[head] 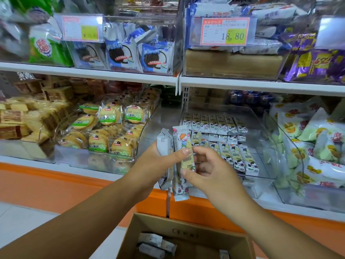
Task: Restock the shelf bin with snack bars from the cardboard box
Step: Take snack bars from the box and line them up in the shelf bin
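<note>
My left hand (152,163) grips an upright bundle of several white snack bars (165,144), held in front of the lower shelf. My right hand (209,170) pinches the frontmost bar (183,144), which has a cartoon child on its wrapper, between thumb and fingers. Just behind them stands the clear shelf bin (261,128), with rows of the same bars (229,150) lying flat in its left part. The open cardboard box (188,234) sits below my arms, with a few loose bars (155,243) at its bottom.
A clear bin of round yellow biscuits (106,131) stands left of the snack bar bin, and a bin of white and green bags (317,146) stands right of it. The upper shelf edge (261,85) carries more bins with price tags. An orange base panel (56,186) runs under the lower shelf.
</note>
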